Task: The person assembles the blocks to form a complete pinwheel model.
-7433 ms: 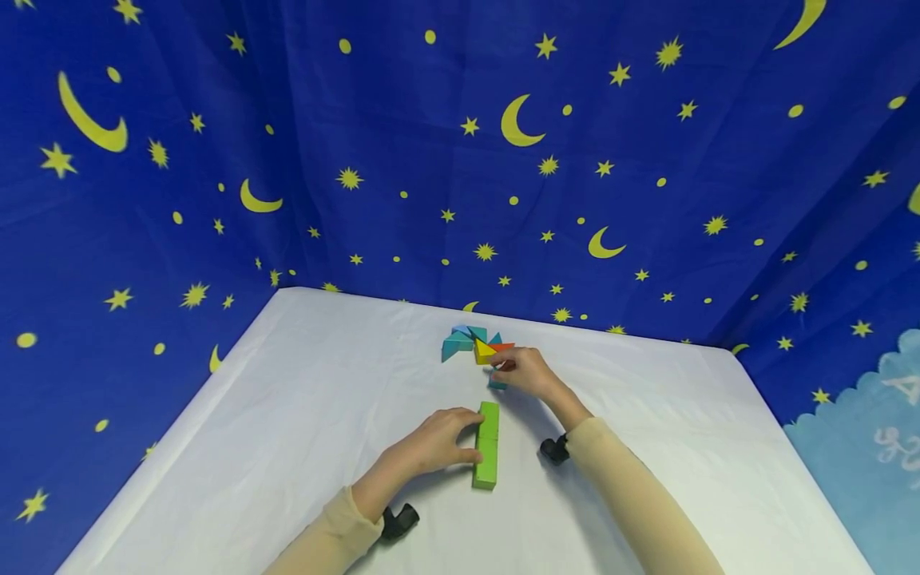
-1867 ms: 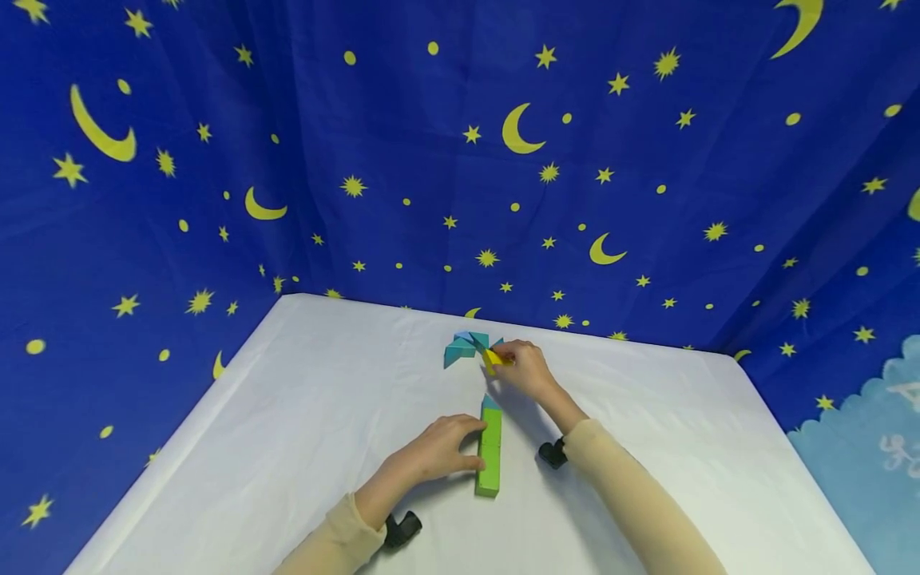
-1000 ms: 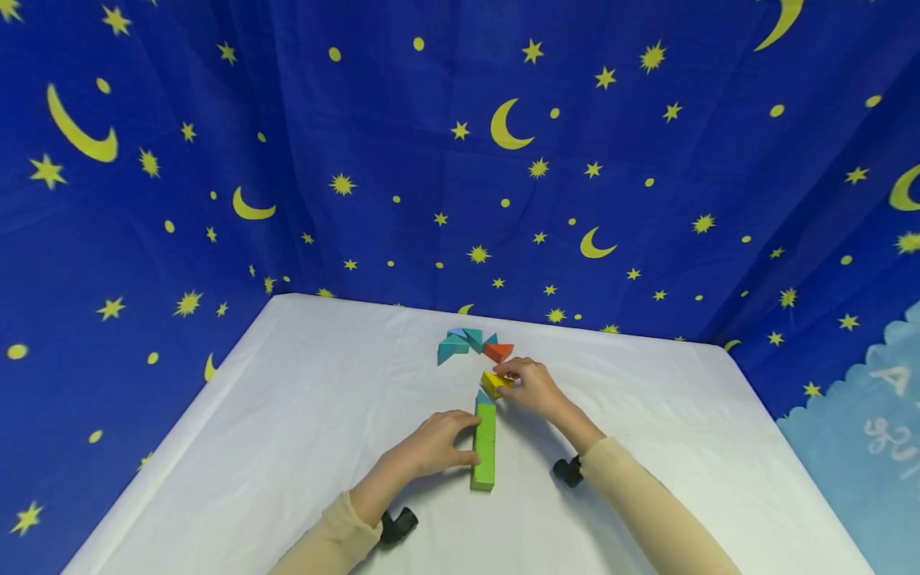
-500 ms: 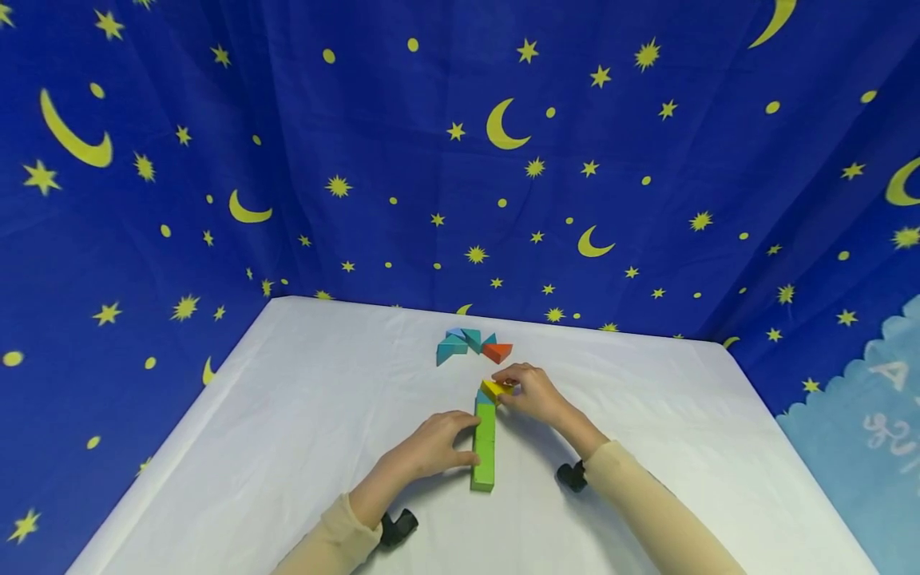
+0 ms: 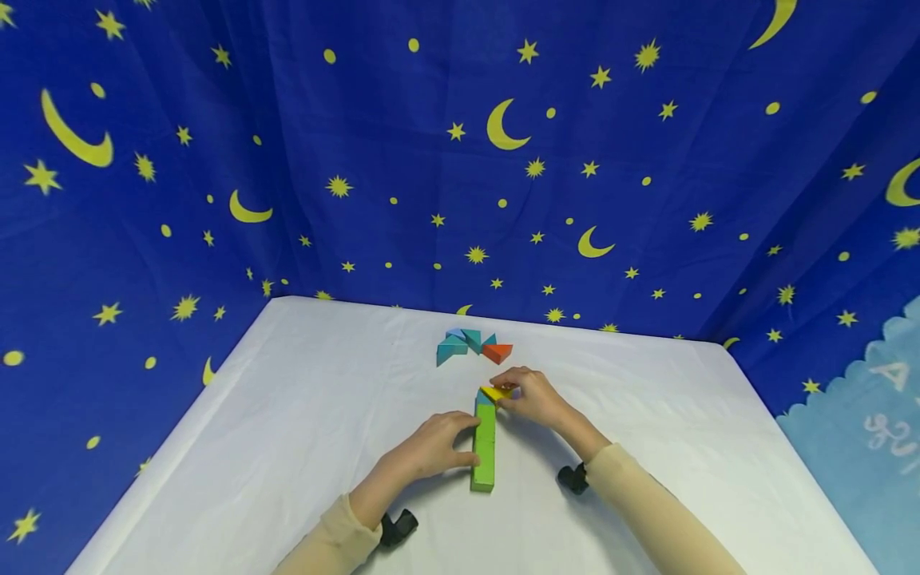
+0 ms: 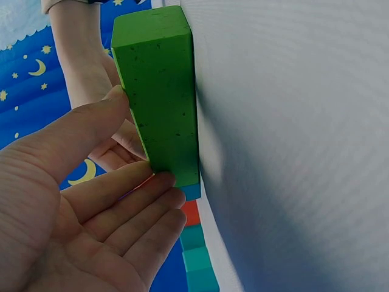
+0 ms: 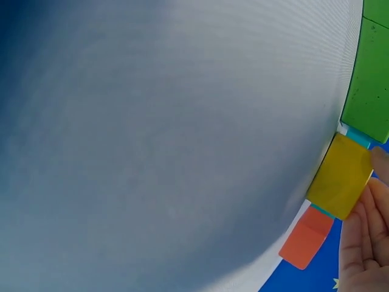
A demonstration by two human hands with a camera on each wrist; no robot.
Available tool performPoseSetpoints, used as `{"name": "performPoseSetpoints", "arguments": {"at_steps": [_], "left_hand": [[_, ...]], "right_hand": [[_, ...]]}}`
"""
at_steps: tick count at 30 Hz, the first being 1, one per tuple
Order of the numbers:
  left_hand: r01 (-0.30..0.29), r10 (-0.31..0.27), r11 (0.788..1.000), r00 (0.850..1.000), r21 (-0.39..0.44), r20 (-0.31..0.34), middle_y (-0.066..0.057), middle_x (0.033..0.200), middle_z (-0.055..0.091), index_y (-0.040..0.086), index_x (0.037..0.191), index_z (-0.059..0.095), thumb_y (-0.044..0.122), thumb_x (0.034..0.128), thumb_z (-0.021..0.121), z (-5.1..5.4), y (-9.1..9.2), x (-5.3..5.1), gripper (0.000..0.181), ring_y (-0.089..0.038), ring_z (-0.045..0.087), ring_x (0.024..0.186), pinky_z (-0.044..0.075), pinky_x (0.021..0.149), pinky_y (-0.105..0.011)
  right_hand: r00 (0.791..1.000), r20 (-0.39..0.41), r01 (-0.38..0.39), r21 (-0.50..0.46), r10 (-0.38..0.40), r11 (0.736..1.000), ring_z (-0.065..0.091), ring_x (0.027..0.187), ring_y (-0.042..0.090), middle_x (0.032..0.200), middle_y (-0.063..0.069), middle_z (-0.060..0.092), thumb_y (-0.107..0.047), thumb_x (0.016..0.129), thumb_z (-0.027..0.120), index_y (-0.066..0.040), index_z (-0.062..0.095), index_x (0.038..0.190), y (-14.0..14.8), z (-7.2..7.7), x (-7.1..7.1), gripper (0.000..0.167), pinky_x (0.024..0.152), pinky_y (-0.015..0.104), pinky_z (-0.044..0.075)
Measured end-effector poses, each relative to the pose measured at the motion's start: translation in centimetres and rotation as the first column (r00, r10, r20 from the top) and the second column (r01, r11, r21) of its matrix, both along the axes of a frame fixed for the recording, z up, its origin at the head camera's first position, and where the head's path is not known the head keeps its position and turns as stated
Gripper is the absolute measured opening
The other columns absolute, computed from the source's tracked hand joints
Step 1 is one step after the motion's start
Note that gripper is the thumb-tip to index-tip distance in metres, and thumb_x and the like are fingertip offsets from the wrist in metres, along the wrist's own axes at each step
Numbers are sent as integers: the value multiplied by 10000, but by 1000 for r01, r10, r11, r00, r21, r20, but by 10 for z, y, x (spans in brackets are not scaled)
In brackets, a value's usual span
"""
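Two green blocks lie end to end on the white table, with a small blue triangular block at their far end. Thumb and fingertips of my left hand touch the left side of the green blocks, its fingers fairly straight in the left wrist view. A yellow triangular block sits against the blue one, on its right. My right hand pinches this yellow block between thumb and fingers; the right wrist view shows the yellow block beside the fingertips.
Farther back stand an orange-red triangular block and several teal and blue triangular blocks in a curve. A blue curtain with yellow stars and moons hangs behind the table. Black wrist mounts sit under both forearms.
The small blue block was set at the green blocks' far end earlier. Since then my right hand has brought the yellow block from the back group to its right side. My left hand has stayed put.
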State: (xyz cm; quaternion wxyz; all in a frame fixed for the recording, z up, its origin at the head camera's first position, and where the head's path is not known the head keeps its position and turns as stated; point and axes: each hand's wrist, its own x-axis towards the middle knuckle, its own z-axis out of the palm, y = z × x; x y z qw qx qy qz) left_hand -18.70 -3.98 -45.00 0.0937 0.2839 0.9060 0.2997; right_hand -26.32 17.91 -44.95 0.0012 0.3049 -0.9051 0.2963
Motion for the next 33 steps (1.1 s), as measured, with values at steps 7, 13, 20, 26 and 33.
{"name": "performPoseSetpoints", "arguments": {"at_steps": [7,13,20,26,33], "left_hand": [[2,-2,1000,1000,-5,-7,-114,1294,556,0,1301,546,320,814,746,2,0,1,616,-267,483,1219,376,1021,-408],[-3,3,1000,1000,-2,-1,-114,1296,555,2,1302,545,322,816,745,2,-1,0,616,-269,480,1220,375,1021,-415],[5,-5,1000,1000,6,4,-115,1304,548,3,1309,539,309,824,739,1,0,1,607,-268,476,1225,369,1026,-412],[-1,1,1000,1000,0,10,-107,1312,544,9,1316,535,323,826,736,1,0,0,616,-260,471,1231,367,1028,-409],[-4,4,1000,1000,1,9,-108,1305,549,6,1310,540,321,823,740,0,0,0,613,-257,475,1229,373,1024,-407]], "right_hand": [[998,59,10,-73,-6,997,617,965,235,1046,62,665,-76,850,688,-9,666,1138,5,3,-2,296,858,403,503],[969,244,96,-194,-47,976,630,929,194,1073,93,671,-118,937,587,8,662,1144,8,2,-9,253,789,312,522],[921,390,103,-234,-3,967,603,973,321,1113,227,633,-36,952,534,109,609,1159,-6,30,8,263,830,428,504],[917,400,92,-230,8,969,613,964,268,1111,213,639,-14,945,533,99,619,1150,-5,19,2,250,789,336,513],[918,397,91,-237,11,967,614,954,201,1105,130,660,-45,943,549,25,657,1143,0,-6,-12,237,773,288,509]]}}
